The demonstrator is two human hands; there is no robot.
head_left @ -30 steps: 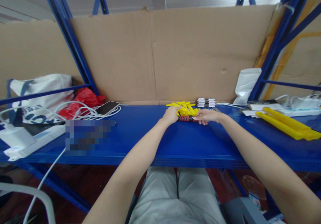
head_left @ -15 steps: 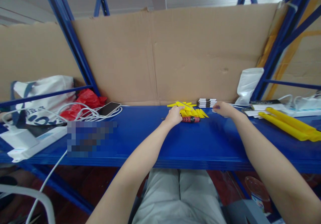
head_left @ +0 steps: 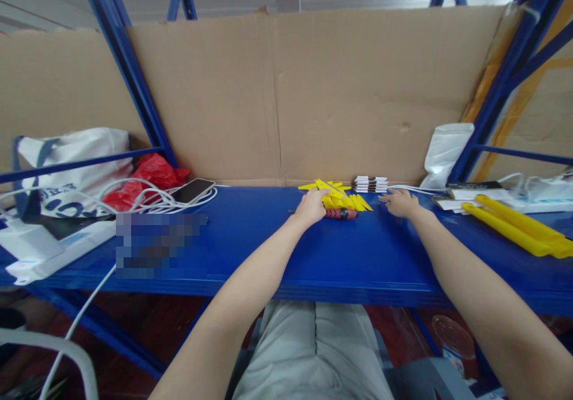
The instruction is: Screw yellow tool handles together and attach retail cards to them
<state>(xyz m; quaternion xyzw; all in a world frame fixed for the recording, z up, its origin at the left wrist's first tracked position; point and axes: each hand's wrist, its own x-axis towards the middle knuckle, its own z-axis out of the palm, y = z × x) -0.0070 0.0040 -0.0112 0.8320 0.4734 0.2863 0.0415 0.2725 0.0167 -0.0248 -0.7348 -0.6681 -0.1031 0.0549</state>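
My left hand [head_left: 311,206] rests at the left side of a pile of small yellow plastic pieces [head_left: 335,199]. Its thumb and fingers look apart, and the fingertips touch the pile; part of them is hidden. Just in front of the pile lies a red and black tool handle [head_left: 341,213], like a screwdriver's, close to my left thumb. To the right, my right hand [head_left: 403,203] is low over the blue table with fingers stretched out. Small shiny bits [head_left: 384,199], too small to name, lie at its fingertips. A stack of white and black pieces [head_left: 369,184] sits behind, between my hands.
Long yellow plastic parts [head_left: 514,227] and white boxes [head_left: 478,193] lie at the right, near a white pouch [head_left: 447,155]. A phone [head_left: 195,190], white cables, a red bag [head_left: 156,173] and a power strip [head_left: 62,254] are at the left. Cardboard [head_left: 349,95] stands behind.
My right hand has lowered slightly and its fingers have spread out flatter over the table. My left hand stays at the yellow pile. The view has shifted a little.
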